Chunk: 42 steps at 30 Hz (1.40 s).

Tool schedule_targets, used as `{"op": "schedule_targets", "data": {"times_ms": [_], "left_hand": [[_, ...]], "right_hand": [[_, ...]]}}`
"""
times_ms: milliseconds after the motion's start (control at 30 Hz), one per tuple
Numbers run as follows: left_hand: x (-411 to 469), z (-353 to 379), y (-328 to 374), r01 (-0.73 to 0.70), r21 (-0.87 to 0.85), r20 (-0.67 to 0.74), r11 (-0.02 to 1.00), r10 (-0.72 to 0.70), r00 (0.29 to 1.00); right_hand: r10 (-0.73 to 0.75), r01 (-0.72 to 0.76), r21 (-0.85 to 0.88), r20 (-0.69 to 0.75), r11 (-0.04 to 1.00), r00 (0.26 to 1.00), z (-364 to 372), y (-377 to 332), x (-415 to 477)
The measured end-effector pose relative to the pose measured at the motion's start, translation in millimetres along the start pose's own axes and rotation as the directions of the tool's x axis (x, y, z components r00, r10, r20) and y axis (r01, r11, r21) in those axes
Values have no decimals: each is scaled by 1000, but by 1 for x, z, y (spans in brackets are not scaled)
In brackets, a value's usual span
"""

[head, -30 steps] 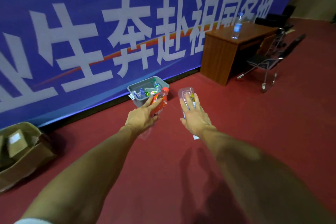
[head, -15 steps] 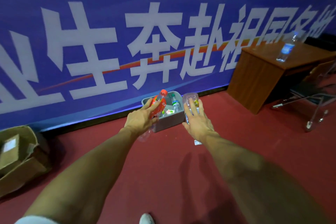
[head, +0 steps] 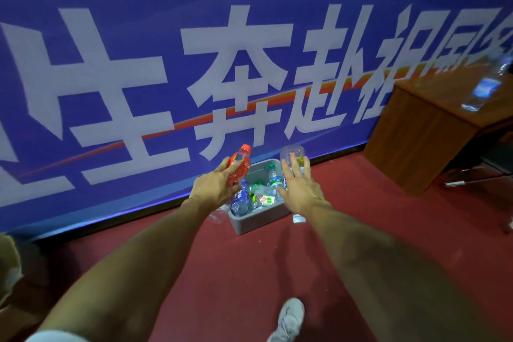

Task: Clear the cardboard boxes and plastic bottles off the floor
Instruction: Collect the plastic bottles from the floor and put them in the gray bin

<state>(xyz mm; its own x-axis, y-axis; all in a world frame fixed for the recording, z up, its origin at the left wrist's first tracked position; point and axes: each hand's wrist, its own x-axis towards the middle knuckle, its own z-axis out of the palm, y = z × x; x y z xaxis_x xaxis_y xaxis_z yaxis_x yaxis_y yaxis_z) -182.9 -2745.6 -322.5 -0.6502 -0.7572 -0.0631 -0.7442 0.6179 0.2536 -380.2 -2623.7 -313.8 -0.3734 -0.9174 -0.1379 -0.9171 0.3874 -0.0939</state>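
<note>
Bottles were in both hands at this point. The left hand [head: 215, 189] gripped a red bottle [head: 240, 166], fingers curled round its body, with the cap pointing up toward the banner [head: 138, 64]. The right hand [head: 298, 191] held a clear bottle [head: 293, 157]. Its fingers lay along the upper side, narrowly spread. The thumb was hidden, so I could not tell how it closed underneath.

Location of the task items:
- Both held bottles were off the floor [head: 249, 272] and over or just beside the grey bin [head: 258, 219]. I could not tell which from this view.
- The bin stood on the floor near the foot of the banner and already contained several bottles [head: 244, 200].
- A cardboard box [head: 8, 266] sat on the floor at the left edge, well apart from the bin and mostly cut off by the frame.

Progress, as I judged it: bottle collection was well advanced, with the two held bottles not yet released into the bin. The box had not been cleared. A water bottle [head: 483, 89] stood on the desk [head: 422, 130] at the right. As it was not on the floor, I treated it as outside the task. I could not check the floor beyond the frame.
</note>
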Motion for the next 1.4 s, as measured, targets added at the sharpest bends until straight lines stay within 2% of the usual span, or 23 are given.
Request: {"op": "schedule_targets", "data": {"times_ms": [367,567,700,867,967,1167,1400], "left_hand": [[232,23,-5,54,-17,89,998,-52,995],[316,29,-4,99,-47,126,994,-92,988],[364,53,-17,151,-69,133,986,-141,981],[411,104,-44,173,-160,132,972,-153,979],[431,120,-60,199,-254,193,946,-152,969],[444,111,-85,288,-75,314,955,-252,916],[461,70,-89,276,-8,245,961,-266,932]], "right_hand": [[-64,60,66,63,996,996,2,62,244],[-110,106,49,96,993,989,-12,87,328],[-120,113,61,122,992,985,19,92,377],[-142,127,127,121,984,982,73,94,437],[-120,82,214,166,973,979,82,93,465],[-31,-2,117,279,993,960,72,88,490],[5,-23,64,267,998,964,47,76,501]]}}
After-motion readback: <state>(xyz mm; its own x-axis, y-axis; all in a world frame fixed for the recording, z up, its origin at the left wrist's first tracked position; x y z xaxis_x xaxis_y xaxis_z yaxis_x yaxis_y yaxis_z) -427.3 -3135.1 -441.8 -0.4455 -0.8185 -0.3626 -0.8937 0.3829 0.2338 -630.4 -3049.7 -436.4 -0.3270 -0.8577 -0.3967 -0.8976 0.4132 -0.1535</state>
